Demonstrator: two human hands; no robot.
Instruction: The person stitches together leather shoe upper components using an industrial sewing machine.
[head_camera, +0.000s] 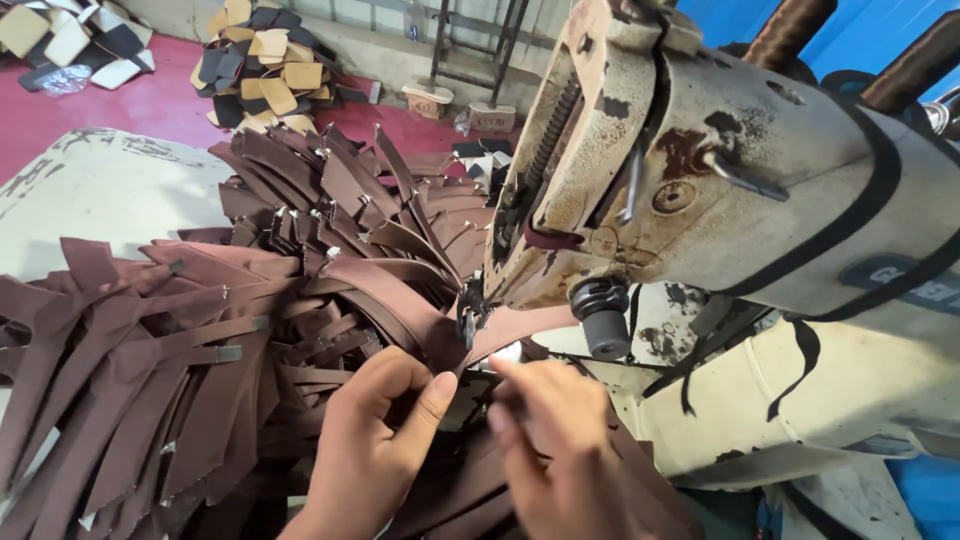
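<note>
head view, hands: my left hand (372, 440) has a narrow pinch on the brown leather strap (400, 300), thumb on top, right where it feeds in. My right hand (560, 450) presses the same strap flat with fingers bunched close, just beside the left.

head view, strap: it's lying under the presser foot (468, 322) of the worn cream sewing machine (700, 170), curving off to the left.

head view, progress: judging by the big fan of brown strap pieces with buckles (300, 230) stacked behind the needle, I'd say plenty is stitched already. More loose brown pieces (110, 380) lie on the left of the surface (90, 190), so my guess is there's a fair bit left.

head view, around: tan and black cut pieces (265, 70) piled on the red floor (130, 105) further back.

head view, in the way: the machine head blocks the right side, and the strap heap crowds close around both hands.
</note>
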